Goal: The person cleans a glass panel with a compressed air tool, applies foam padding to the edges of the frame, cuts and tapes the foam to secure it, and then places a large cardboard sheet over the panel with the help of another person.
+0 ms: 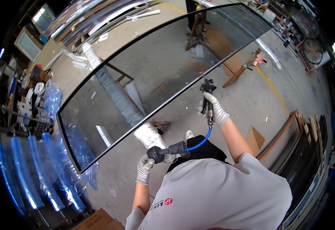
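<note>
In front of me a large tinted glass panel [167, 69] with a thin black edge lies slantwise over wrapped supports. My right hand [215, 106], in a striped work glove, is closed around a black trigger gun [208, 87] close to the panel's near edge. A blue hose [200, 145] runs from the gun's lower end to a dark cylindrical tool part [177, 148] with a round black end. Around that round end, my left hand [144, 166], gloved likewise, is closed. The right fingers are partly hidden behind the gun.
Under the glass runs a plastic-wrapped beam [117, 94]. Blue film-wrapped rolls [52, 172] stand at the left. Long profiles [98, 19] are stacked at the back left. Wooden strips and frames [309, 134] lean at the right, near a fan [312, 51]. Cardboard [94, 221] lies at the lower left.
</note>
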Demonstrator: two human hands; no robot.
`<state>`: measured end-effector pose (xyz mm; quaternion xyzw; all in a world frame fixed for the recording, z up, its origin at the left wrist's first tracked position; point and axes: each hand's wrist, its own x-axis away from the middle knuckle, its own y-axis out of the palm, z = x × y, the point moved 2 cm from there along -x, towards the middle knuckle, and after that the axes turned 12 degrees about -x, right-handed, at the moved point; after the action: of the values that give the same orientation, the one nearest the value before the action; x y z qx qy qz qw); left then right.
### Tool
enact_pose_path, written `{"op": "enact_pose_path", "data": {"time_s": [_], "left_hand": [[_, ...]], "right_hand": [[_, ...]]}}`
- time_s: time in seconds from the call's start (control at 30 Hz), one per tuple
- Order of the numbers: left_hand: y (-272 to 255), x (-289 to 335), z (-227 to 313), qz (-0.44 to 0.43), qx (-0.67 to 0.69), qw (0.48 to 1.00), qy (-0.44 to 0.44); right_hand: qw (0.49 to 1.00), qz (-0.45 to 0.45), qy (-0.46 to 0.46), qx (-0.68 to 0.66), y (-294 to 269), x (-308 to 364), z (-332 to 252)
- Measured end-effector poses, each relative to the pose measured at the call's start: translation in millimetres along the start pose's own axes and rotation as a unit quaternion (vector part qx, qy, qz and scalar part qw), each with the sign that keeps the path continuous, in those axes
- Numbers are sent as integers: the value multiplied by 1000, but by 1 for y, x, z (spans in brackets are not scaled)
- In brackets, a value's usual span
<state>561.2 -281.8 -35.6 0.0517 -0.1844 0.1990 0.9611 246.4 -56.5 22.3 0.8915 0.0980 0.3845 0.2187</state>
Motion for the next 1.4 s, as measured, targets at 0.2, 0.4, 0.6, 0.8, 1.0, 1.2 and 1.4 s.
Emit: {"op": "enact_pose_path", "data": {"time_s": [0.2,0.4,0.6,0.8,1.0,1.2,1.4], "left_hand": [[75,-60,39,-12,-5,1000,26],[172,-145,80,-27,-4,999,28],[264,-187,96,-77,-98,992,-28],[286,-200,103,5,-84,995,-63],[286,-243,126,-5,-32,999,-30],[310,-345,156,-17,69,997,1],[307,-435,174,-111,-10,993,-43]], "right_hand": [[993,-64,-7,-95,-63,-12,-53],[943,-27,-138,-303,-153,-64,-154],[914,-196,-91,-342,-190,-133,-238],[928,-329,111,-136,-92,-221,-261],[887,-386,250,-41,-5,-238,-275],[931,-315,163,-83,-25,-307,-334],[947,-135,-42,-290,-120,-336,-413]]}}
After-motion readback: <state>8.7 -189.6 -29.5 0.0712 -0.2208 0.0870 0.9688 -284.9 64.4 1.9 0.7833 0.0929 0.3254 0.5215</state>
